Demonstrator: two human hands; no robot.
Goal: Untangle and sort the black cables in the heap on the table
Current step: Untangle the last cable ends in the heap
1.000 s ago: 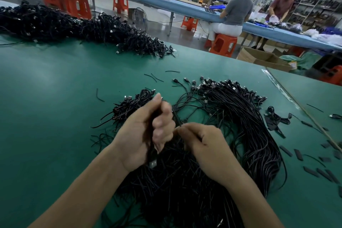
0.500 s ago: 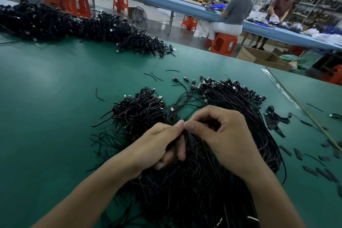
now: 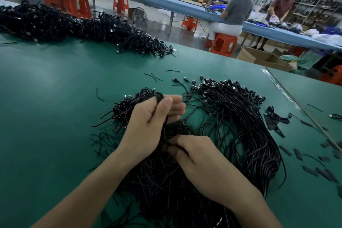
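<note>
A big heap of thin black cables (image 3: 240,126) with small plugs lies on the green table (image 3: 55,116) in front of me. My left hand (image 3: 148,127) is raised over the heap's left side and grips a small bunch of cables (image 3: 137,103) between thumb and fingers. My right hand (image 3: 199,161) sits lower, in the middle of the heap, and pinches a few strands at its fingertips. The cable under both hands is hidden.
A long second pile of black cables (image 3: 74,27) runs along the table's far left edge. Short black sleeves and scraps (image 3: 296,153) lie scattered at the right. Orange stools, a blue bench and two people stand beyond the table.
My left hand has lifted up and away with a bunch of cables. My right hand has dropped down toward me and now pinches strands lower in the heap.
</note>
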